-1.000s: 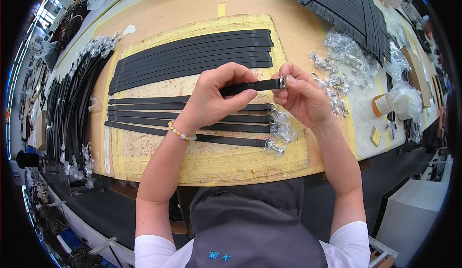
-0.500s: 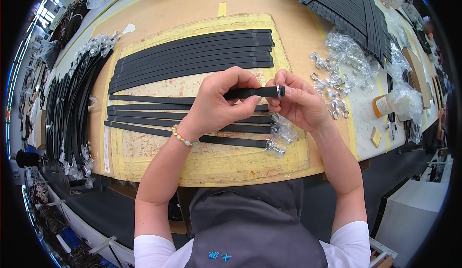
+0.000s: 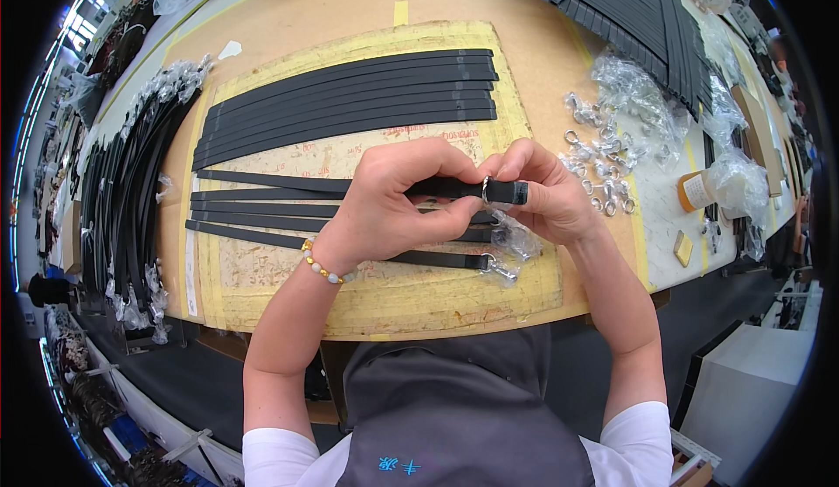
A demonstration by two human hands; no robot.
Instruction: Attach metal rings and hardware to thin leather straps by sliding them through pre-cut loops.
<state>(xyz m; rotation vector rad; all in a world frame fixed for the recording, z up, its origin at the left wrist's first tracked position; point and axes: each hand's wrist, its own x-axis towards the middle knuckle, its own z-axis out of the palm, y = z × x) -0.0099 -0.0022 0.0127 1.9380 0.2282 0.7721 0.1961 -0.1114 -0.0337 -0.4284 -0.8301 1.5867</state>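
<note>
My left hand point(image 3: 393, 197) is closed on a black strap point(image 3: 507, 192), thumb and fingertips pinching it close to its right end. A metal ring point(image 3: 486, 190) sits around the strap, with the strap's end sticking out to its right. My right hand point(image 3: 552, 194) pinches at that end and the ring; its fingertips are partly hidden. Below the hands, several black straps lie spread on the yellow-edged board point(image 3: 419, 299). The nearest strap point(image 3: 437, 260) has a plastic-wrapped metal clasp point(image 3: 501, 267) at its right end.
Flat black straps point(image 3: 350, 102) lie side by side behind my hands. At the right are loose metal clasps point(image 3: 609, 159), plastic wrapping point(image 3: 651, 102), an orange-and-white container point(image 3: 695, 191) and a yellow block point(image 3: 683, 248). A strap stack point(image 3: 625, 24) lies far right; finished-looking straps point(image 3: 131, 190) hang left.
The ring has moved left along the strap, so more of the strap's end shows beyond it. My right hand has shifted slightly, still pinching there.
</note>
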